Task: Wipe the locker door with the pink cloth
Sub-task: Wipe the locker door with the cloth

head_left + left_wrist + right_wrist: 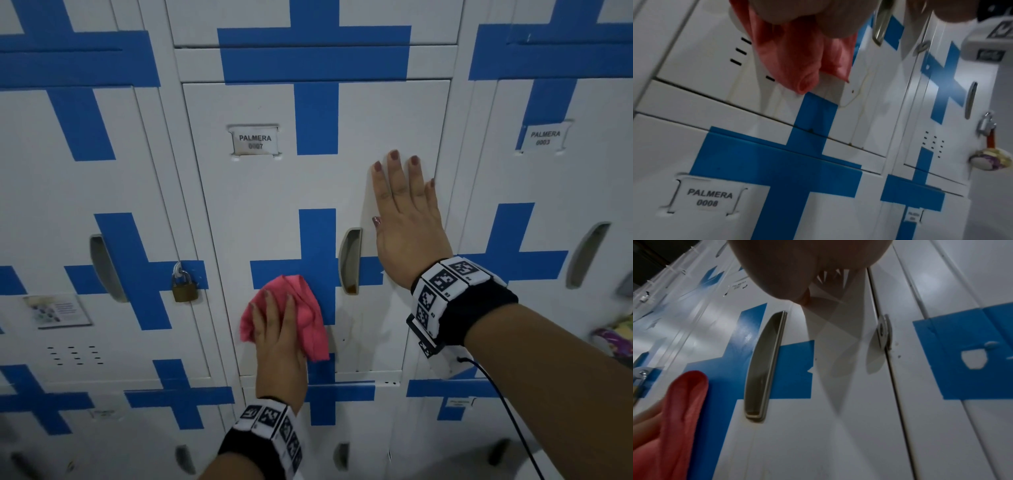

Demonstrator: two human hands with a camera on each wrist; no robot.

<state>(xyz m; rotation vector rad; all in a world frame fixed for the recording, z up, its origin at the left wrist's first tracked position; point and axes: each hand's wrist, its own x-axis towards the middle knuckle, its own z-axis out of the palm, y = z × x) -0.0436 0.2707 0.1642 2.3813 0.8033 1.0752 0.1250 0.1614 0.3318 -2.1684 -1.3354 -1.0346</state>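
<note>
The white locker door (274, 192) with blue tape crosses and a label reading PALMERA 0007 fills the middle of the head view. My left hand (277, 325) presses the crumpled pink cloth (308, 318) flat against the door's lower part, on the blue cross, left of the recessed handle (350, 261). Its fingers lie straight over the cloth. My right hand (404, 209) rests flat with spread fingers on the door's right side, above and right of the handle. The left wrist view shows the cloth (803, 56) hanging under the palm. In the right wrist view, cloth (680, 410) and handle (762, 366) appear.
A brass padlock (184, 286) hangs on the left neighbour locker. The right neighbour locker (555, 178) bears a label PALMERA 0003, and a colourful object (616, 335) hangs at its right edge. Below is the locker labelled PALMERA 0008 (709, 198). A black cable (507, 411) trails from my right wrist.
</note>
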